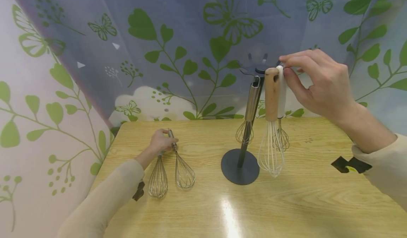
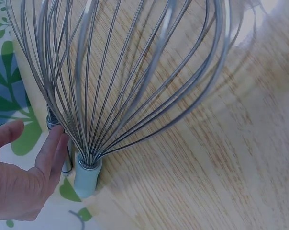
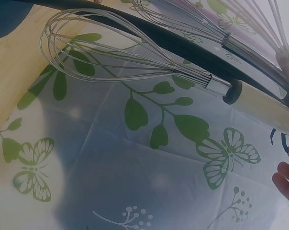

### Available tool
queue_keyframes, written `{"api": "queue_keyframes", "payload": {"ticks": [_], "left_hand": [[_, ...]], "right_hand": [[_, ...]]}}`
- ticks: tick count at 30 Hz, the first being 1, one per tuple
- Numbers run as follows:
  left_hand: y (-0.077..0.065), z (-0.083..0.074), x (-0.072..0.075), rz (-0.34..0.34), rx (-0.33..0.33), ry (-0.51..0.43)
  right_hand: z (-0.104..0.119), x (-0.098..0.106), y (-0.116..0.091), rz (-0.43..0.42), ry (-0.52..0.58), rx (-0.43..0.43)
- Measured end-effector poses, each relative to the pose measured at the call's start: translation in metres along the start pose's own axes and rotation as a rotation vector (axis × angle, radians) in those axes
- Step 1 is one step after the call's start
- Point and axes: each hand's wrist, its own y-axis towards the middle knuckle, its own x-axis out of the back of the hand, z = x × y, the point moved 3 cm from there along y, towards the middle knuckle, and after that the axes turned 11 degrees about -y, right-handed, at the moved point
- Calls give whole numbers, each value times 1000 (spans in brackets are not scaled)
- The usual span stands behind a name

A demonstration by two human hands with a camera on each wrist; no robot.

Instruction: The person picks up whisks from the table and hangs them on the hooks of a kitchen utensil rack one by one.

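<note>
My right hand [image 1: 321, 79] pinches the top of a white-handled whisk [image 1: 281, 105] beside the hooks of a dark stand [image 1: 242, 156]. In the right wrist view that whisk [image 3: 264, 105] has a pale handle and thin wire loops; only fingertips [image 3: 287, 179] show at the right edge. A wooden-handled whisk [image 1: 271, 95] with white wires hangs just in front of it. My left hand [image 1: 161, 141] is over the handles of two whisks on the table. Its fingers reach past a pale green handle [image 2: 87, 179] toward a metal-handled whisk [image 1: 184, 172], extended in the left wrist view.
Another metal-handled whisk [image 1: 252, 102] hangs on the stand's left side. The pale-green-handled whisk's wire head [image 1: 157, 181] lies toward the front of the wooden table [image 1: 302, 202]. Behind the table hangs a curtain [image 1: 190, 15] printed with leaves and butterflies.
</note>
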Motion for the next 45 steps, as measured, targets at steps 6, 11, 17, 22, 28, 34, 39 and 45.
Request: {"api": "queue_keyframes", "payload": {"ticks": [6, 11, 17, 22, 28, 34, 39, 45], "left_hand": [[4, 2, -3, 10, 2, 9], [3, 1, -5, 17, -8, 38], [2, 2, -7, 24, -18, 49], [2, 3, -8, 30, -18, 10], [5, 6, -9, 11, -5, -20], [8, 9, -10, 18, -4, -34], [7, 9, -10, 28, -4, -55], [4, 8, -14, 44, -7, -100]], "right_hand": [[0, 0, 0, 3, -2, 4], [0, 0, 0, 6, -9, 5], [-1, 1, -1, 6, -15, 4], [-1, 1, -1, 8, -19, 6], [-1, 0, -1, 3, -10, 3], [0, 0, 0, -1, 1, -2], [0, 0, -1, -1, 3, 0], [-1, 0, -1, -8, -1, 3]]}}
